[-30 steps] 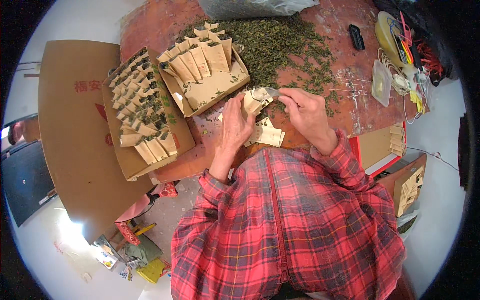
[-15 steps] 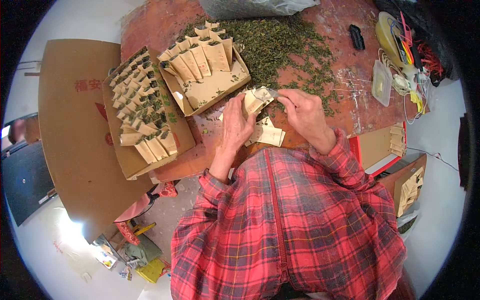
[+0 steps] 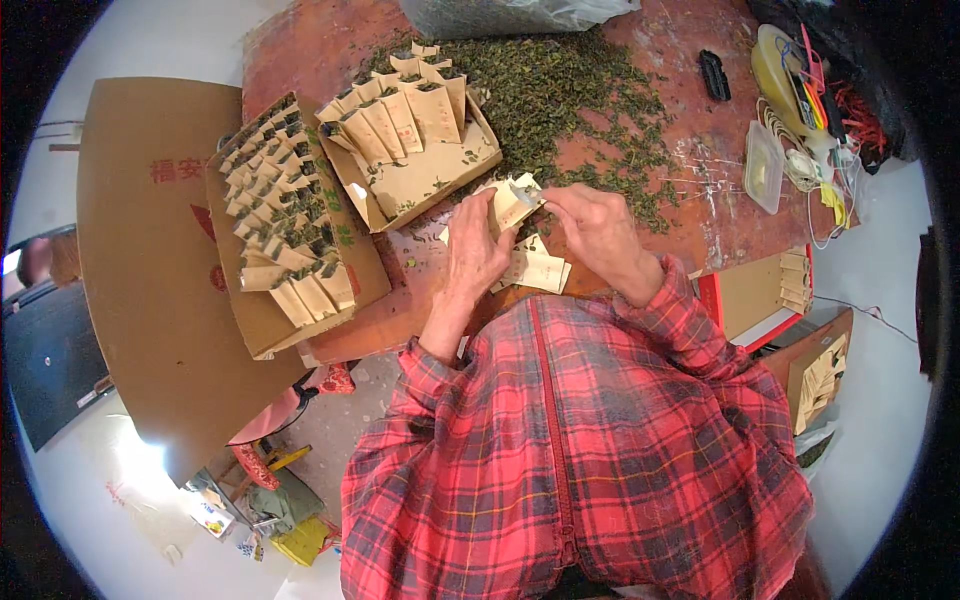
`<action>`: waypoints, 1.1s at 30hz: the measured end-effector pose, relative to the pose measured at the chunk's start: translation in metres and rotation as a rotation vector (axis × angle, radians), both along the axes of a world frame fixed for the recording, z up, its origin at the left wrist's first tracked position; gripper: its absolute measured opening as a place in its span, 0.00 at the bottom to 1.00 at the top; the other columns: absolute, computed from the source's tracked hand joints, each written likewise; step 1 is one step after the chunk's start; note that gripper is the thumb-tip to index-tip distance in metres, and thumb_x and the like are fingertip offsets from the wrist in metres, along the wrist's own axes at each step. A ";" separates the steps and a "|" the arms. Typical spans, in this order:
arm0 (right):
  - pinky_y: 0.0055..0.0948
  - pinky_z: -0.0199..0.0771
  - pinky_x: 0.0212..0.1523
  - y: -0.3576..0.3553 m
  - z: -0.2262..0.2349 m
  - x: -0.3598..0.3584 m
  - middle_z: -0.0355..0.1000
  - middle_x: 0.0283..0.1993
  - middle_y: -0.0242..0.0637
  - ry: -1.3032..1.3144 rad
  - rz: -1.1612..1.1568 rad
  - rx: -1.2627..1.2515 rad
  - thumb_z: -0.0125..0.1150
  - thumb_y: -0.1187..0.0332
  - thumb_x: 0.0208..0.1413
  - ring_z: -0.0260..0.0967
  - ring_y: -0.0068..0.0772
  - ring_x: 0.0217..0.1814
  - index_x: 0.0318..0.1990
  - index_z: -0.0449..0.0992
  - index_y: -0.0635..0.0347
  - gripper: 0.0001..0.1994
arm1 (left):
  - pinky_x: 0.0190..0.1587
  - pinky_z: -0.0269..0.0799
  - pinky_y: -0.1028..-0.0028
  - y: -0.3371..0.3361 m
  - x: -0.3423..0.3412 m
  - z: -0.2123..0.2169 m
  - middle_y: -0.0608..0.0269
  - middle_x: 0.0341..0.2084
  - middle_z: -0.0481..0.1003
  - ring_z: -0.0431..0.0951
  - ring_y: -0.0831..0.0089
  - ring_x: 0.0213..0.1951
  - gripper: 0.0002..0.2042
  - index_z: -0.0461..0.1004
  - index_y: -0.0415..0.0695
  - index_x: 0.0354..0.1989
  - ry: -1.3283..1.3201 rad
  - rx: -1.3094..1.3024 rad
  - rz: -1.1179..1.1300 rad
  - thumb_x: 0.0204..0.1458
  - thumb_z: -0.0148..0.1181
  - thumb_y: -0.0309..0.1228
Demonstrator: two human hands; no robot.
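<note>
My left hand (image 3: 474,245) is closed on a small kraft paper bag (image 3: 509,207), tilted with its mouth toward the right. A shiny metal scoop (image 3: 527,191) sits at that mouth, pinched in my right hand (image 3: 600,235); the fingers partly hide its handle. Whether leaves lie in the scoop is too small to tell. Just below the hands, flat paper bags (image 3: 538,272) lie in a loose stack on the table. Dried green leaves (image 3: 590,100) are heaped beyond my hands.
Left of my hands, a shallow cardboard box (image 3: 440,194) holds upright filled bags (image 3: 432,112). A larger carton (image 3: 262,338) beside it is packed with more. On the right are a clear plastic container (image 3: 764,168), a black object (image 3: 714,75) and a red-edged box (image 3: 722,308).
My right hand has shifted slightly left and down, bringing the scoop further into the bag's mouth. The bag has tilted a little. My left hand stays nearly in place.
</note>
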State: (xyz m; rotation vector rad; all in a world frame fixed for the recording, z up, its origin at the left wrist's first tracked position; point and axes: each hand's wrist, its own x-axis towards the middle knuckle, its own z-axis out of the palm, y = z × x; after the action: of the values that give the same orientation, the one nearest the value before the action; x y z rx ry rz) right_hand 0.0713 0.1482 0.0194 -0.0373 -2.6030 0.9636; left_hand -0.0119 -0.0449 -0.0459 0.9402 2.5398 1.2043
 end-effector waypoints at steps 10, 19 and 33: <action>0.39 0.80 0.32 -0.005 -0.009 0.002 0.75 0.33 0.41 0.011 0.129 0.195 0.65 0.81 0.47 0.77 0.44 0.33 0.47 0.80 0.64 0.17 | 0.53 0.66 0.52 0.004 0.004 -0.002 0.46 0.47 0.73 0.72 0.47 0.51 0.31 0.67 0.36 0.60 0.055 -0.059 -0.030 0.45 0.72 0.26; 0.38 0.81 0.33 -0.011 -0.006 -0.001 0.77 0.36 0.40 0.069 0.172 0.205 0.65 0.80 0.46 0.78 0.41 0.36 0.46 0.81 0.64 0.16 | 0.52 0.67 0.53 0.007 0.001 -0.010 0.45 0.46 0.73 0.72 0.46 0.48 0.29 0.67 0.36 0.59 0.137 -0.018 -0.042 0.46 0.72 0.23; 0.35 0.82 0.35 -0.003 0.001 -0.001 0.79 0.41 0.40 0.136 0.158 0.157 0.65 0.81 0.46 0.80 0.41 0.39 0.46 0.82 0.63 0.17 | 0.54 0.69 0.54 0.003 -0.002 -0.007 0.42 0.44 0.73 0.74 0.43 0.48 0.28 0.68 0.35 0.59 0.040 0.022 0.013 0.48 0.70 0.24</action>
State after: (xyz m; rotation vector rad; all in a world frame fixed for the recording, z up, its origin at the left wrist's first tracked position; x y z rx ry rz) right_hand 0.0704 0.1456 0.0207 0.2691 -2.5750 0.7797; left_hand -0.0134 -0.0419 -0.0526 0.9638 2.5722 1.2312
